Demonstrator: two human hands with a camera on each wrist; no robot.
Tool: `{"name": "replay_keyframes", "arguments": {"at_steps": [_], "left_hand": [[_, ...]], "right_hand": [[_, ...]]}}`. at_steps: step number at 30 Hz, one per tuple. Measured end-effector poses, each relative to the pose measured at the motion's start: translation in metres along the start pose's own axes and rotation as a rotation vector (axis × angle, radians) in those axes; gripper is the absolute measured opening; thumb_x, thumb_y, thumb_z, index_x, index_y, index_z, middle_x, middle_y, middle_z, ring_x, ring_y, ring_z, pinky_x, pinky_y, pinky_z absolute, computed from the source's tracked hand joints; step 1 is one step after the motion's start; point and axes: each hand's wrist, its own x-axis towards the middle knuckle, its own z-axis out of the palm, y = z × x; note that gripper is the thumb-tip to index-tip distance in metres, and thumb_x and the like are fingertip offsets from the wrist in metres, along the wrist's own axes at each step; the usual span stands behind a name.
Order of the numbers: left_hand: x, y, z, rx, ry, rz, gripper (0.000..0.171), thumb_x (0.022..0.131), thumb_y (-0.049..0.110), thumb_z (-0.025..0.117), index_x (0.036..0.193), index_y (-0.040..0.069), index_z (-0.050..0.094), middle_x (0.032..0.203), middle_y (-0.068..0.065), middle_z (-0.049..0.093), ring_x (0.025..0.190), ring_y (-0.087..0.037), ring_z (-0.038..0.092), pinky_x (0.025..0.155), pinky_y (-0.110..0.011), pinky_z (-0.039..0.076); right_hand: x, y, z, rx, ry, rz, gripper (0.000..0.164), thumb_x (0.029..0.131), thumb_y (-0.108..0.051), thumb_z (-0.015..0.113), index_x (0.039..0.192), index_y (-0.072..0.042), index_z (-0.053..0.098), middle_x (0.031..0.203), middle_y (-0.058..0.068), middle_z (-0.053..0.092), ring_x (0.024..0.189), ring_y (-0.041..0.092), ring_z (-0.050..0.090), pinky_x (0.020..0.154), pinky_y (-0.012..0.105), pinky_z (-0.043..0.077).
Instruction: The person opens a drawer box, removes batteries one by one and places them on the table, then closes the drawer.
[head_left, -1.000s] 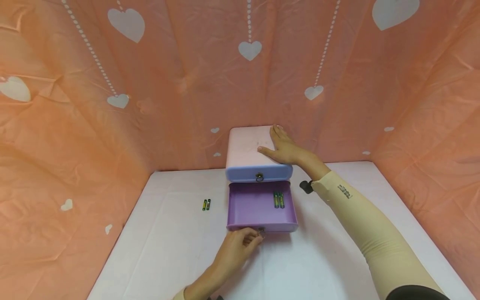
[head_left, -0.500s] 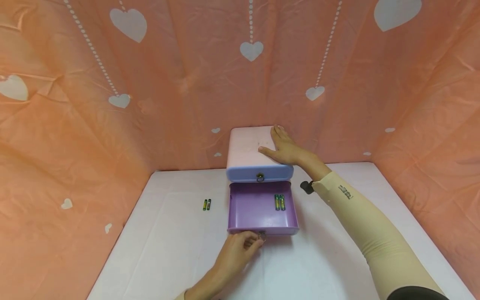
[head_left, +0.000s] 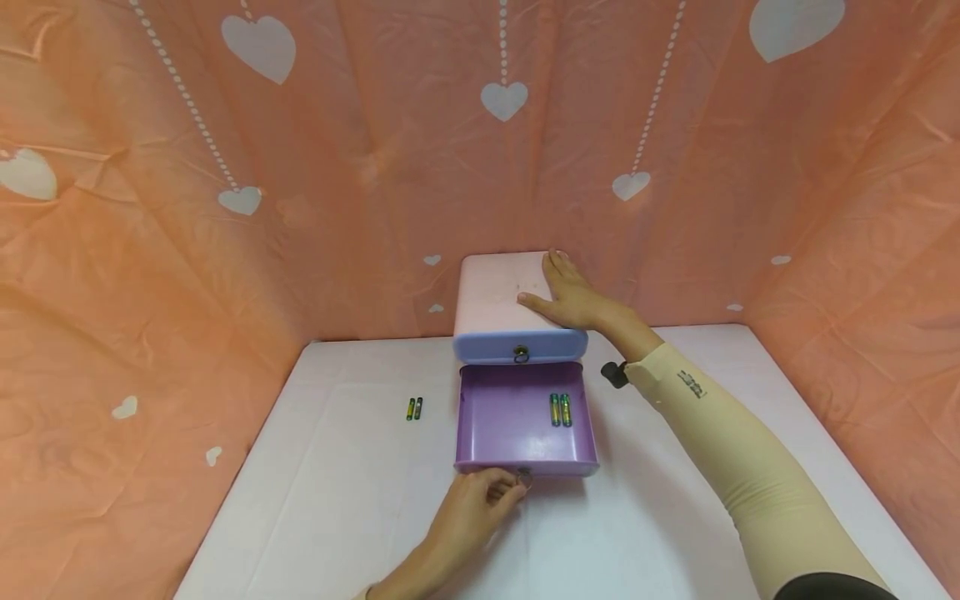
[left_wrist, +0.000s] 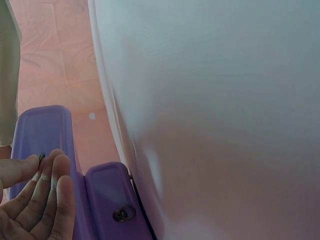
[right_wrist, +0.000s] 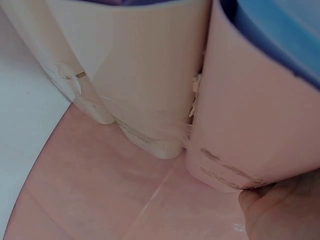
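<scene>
A pink drawer cabinet point(head_left: 495, 287) stands against the back cloth, its blue-purple top drawer front point(head_left: 487, 347) closed. Below that, a purple drawer point(head_left: 502, 446) is pulled out, holding two green-and-yellow batteries point(head_left: 560, 410) side by side at its right. My left hand point(head_left: 468, 508) pinches the ring pull point(head_left: 524, 478) of this drawer; in the left wrist view the ring point(left_wrist: 42, 157) sits between thumb and fingertips. My right hand point(head_left: 567, 296) rests on the right part of the cabinet top, thumb spread; the right wrist view shows only part of it at the cabinet's edge.
Two small batteries point(head_left: 414, 408) lie on the white table point(head_left: 337, 467), left of the drawer. Another closed purple drawer point(left_wrist: 107, 195) with its own ring pull shows in the left wrist view. Peach cloth with hearts point(head_left: 390, 167) encloses the back and sides.
My left hand has drawn the purple drawer a little further out toward me. The batteries inside have come along with it. My right hand has stayed on the cabinet top.
</scene>
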Motion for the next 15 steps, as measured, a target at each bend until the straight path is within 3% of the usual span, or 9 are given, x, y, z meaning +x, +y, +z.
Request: {"name": "replay_keyframes", "arguments": {"at_steps": [15], "left_hand": [[-0.0027, -0.0042, 0.0002, 0.014, -0.014, -0.001, 0.012, 0.100, 0.018, 0.077, 0.101, 0.007, 0.080, 0.092, 0.000, 0.080, 0.081, -0.007, 0.073, 0.077, -0.026, 0.062]], "right_hand": [[-0.0037, -0.0041, -0.0019, 0.007, -0.006, 0.003, 0.102, 0.108, -0.061, 0.046, 0.167, 0.007, -0.004, 0.176, 0.024, -0.014, 0.164, 0.036, -0.015, 0.134, 0.050, -0.004]]}}
